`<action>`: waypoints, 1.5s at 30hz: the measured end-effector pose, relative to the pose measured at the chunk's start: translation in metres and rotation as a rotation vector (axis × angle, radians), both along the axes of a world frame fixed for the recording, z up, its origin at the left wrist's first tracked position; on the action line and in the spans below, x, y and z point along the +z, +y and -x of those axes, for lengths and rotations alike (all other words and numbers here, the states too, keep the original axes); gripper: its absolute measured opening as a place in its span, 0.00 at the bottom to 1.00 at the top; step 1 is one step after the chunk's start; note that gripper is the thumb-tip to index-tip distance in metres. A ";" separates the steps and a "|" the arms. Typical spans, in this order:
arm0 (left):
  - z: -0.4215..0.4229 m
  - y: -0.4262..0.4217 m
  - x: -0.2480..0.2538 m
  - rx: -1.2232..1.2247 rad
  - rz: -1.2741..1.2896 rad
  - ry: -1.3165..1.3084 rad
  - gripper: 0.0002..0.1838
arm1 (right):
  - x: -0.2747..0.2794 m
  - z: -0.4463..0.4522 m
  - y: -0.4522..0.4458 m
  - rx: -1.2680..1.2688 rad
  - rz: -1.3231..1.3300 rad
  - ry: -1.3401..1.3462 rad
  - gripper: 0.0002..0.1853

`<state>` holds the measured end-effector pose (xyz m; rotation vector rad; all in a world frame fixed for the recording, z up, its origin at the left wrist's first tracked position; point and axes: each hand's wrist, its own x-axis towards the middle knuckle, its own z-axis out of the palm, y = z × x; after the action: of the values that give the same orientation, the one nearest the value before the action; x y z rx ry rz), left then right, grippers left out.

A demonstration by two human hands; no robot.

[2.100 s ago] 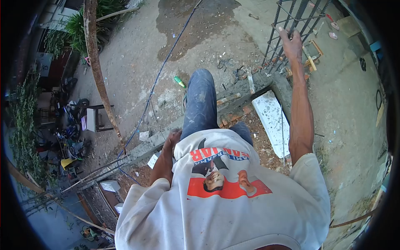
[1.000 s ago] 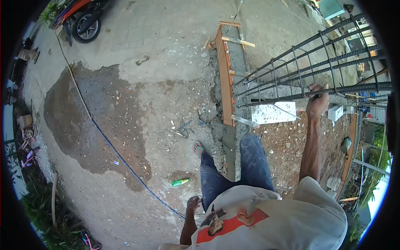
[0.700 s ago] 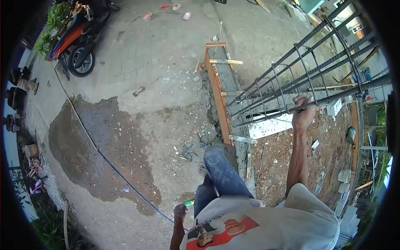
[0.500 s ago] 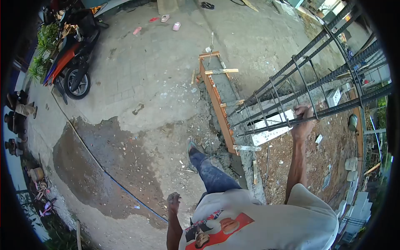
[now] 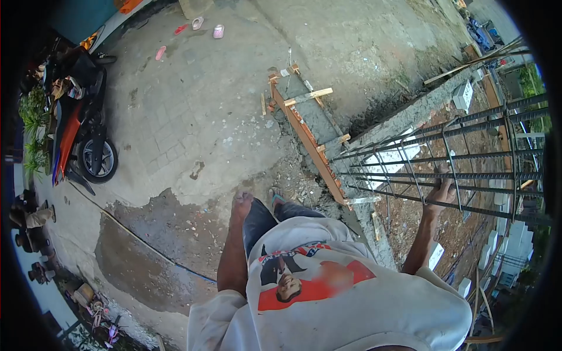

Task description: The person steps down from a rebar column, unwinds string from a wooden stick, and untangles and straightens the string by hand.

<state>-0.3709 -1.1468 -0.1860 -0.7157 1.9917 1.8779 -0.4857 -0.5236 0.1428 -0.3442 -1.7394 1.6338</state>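
Right-hand grip (image 5: 442, 186) closed on the dark ribbed-steel rebar cage (image 5: 475, 174) at three o'clock, forearm angled outward; left hand (image 5: 241, 202), eight o'clock, empty, fingers loosely bent.

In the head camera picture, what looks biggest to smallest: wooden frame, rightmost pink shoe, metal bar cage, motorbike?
1. Metal bar cage, partly because it reaches toward the camera
2. Motorbike and wooden frame: too alike to rank
3. Pink shoe, tiny here
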 end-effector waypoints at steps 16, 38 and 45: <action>0.413 0.003 0.070 -0.608 0.136 0.124 0.50 | -0.031 -0.077 -0.167 -0.812 0.188 -0.258 0.35; 0.619 0.042 0.071 -0.923 0.477 0.630 0.15 | -0.203 -0.036 -0.503 -0.384 0.858 -1.171 0.25; 0.638 -0.026 0.157 -1.277 0.223 0.337 0.13 | -0.186 0.131 -0.474 -0.197 0.453 -0.962 0.18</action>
<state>-1.0088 -1.1731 -0.0286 0.7725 2.0087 0.9957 -0.6171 -0.9974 -0.0436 -1.6797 -1.8275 1.8316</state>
